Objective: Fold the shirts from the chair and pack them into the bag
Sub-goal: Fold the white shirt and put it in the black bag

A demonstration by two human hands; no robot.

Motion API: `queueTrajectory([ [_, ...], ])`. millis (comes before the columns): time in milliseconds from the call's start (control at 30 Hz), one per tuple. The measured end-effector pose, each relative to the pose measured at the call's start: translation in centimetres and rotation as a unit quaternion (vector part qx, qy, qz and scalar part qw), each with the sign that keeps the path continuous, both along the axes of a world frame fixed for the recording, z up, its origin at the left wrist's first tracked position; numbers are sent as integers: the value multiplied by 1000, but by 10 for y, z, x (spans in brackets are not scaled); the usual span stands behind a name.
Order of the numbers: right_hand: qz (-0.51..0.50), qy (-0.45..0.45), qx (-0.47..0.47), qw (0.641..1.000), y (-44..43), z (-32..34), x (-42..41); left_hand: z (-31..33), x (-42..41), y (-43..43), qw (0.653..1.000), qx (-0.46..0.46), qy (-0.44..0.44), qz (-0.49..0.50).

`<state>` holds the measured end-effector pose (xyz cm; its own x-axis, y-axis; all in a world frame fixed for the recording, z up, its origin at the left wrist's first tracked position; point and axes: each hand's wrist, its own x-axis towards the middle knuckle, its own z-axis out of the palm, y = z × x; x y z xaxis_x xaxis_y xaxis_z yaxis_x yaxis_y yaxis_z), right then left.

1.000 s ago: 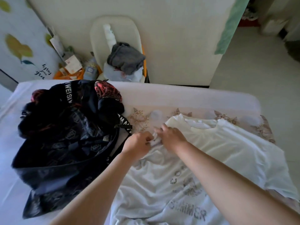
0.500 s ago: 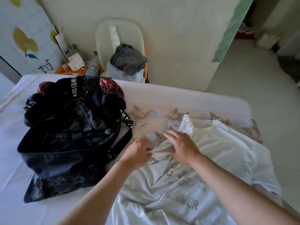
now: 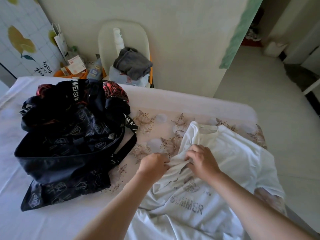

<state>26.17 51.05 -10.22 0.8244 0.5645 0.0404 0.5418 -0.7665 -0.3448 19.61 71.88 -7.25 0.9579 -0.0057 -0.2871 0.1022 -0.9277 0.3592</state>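
Note:
A white shirt (image 3: 230,158) with a grey printed word lies spread on the bed (image 3: 52,220), collar at the far side. My left hand (image 3: 153,164) and my right hand (image 3: 201,162) both pinch its bunched left sleeve, close together. A dark patterned bag (image 3: 69,146) lies open on the bed to the left of my hands. Beyond the bed stands a white chair (image 3: 123,40) holding a grey garment (image 3: 132,64) on top of a light blue shirt (image 3: 121,77).
A floral sheet (image 3: 152,122) covers the bed's far part. Paper bags and small boxes (image 3: 74,64) sit on the floor left of the chair. A wall corner with a green strip (image 3: 240,32) rises at the right, with bare floor (image 3: 268,94) beyond it.
Both hands have drawn the shirt's left sleeve inward toward me and to the right, baring more floral sheet beside the bag. The bag and the chair pile have not moved.

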Motion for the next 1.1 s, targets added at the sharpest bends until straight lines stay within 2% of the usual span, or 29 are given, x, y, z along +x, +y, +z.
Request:
queueTrajectory([
  [100,-59,-42,39,997,5,20,11,19,10,6,994,7,-105,33],
  [233,-160,40,105,981,44,59,34,50,32,35,975,83,-198,61],
  [333,-122,122,174,969,78,75,49,72,56,64,966,203,-119,106],
  [400,-69,188,154,968,89,75,53,83,67,84,945,263,-75,177],
  [467,-73,195,110,972,90,64,55,82,73,97,927,282,-88,229],
  [533,-118,159,30,980,81,45,56,67,79,95,942,236,-143,192],
  [567,-146,149,-29,978,75,35,56,57,82,87,963,159,-161,147],
  [633,-206,166,-116,957,61,17,53,35,82,62,992,-12,-114,51],
  [667,-227,183,-136,947,53,8,52,23,81,48,997,-54,-63,7],
  [733,-246,215,-155,932,38,-6,53,-7,80,31,997,-7,44,-56],
  [833,-224,240,-168,930,14,-23,70,-41,82,35,978,133,162,-8],
  [900,-177,232,-160,943,-1,-28,88,-48,84,41,978,140,154,22],
  [1000,-146,231,-128,953,-16,-28,111,-53,88,38,990,135,50,-1],
  [1100,-129,201,-144,960,-19,-24,114,-56,93,37,988,125,82,-34],
])
